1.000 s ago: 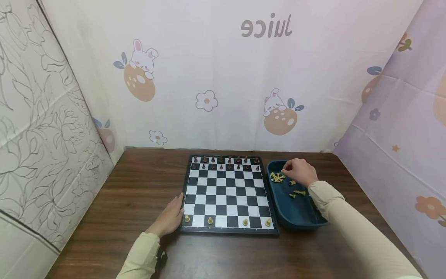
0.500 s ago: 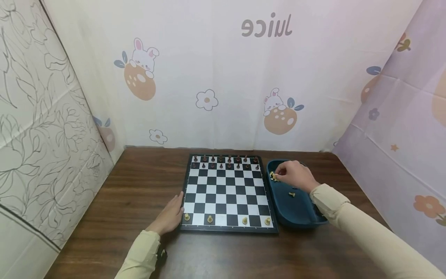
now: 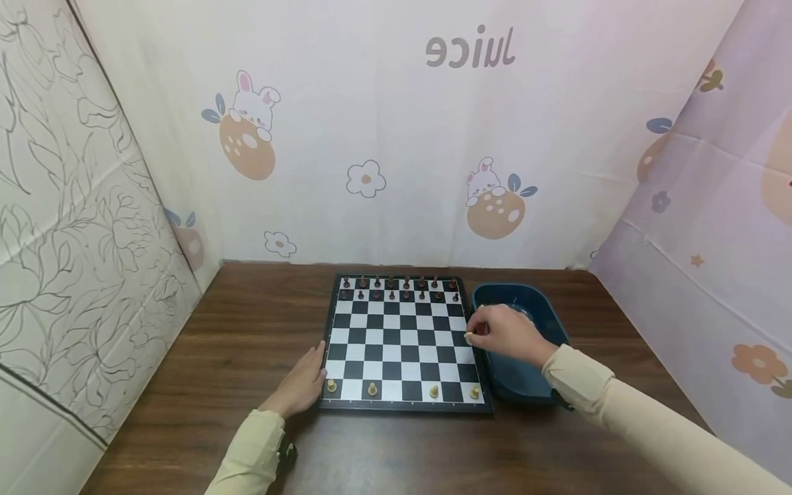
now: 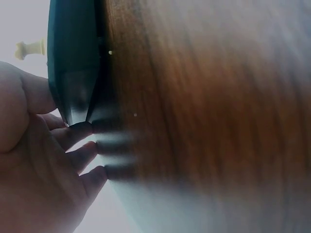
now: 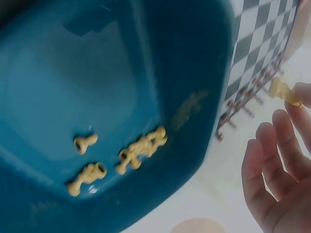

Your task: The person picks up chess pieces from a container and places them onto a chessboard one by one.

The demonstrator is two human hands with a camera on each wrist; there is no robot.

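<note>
Between thumb and fingertip, my right hand (image 3: 506, 334) pinches a cream-coloured chess piece (image 5: 280, 90), held over the right edge of the chessboard (image 3: 392, 337). Its exact type is unclear. My left hand (image 3: 300, 383) touches the board's left edge with its fingers extended; in the left wrist view the fingertips (image 4: 97, 174) reach down to the table beside the dark board side (image 4: 73, 53). Several cream pieces stand spaced along the near row, among them one piece (image 3: 372, 390). Dark reddish pieces (image 3: 392, 295) fill the two far rows.
Right of the board stands a blue tray (image 3: 526, 392), partly covered by my right hand and sleeve. More cream pieces (image 5: 141, 149) lie inside it. A brown wooden table (image 3: 260, 323) carries everything, with printed fabric (image 3: 371, 124) hanging behind and at both sides.
My right hand has moved from inside the tray, left and nearer, out over the board's right edge, and now carries a cream chess piece. The left hand has stayed in place.
</note>
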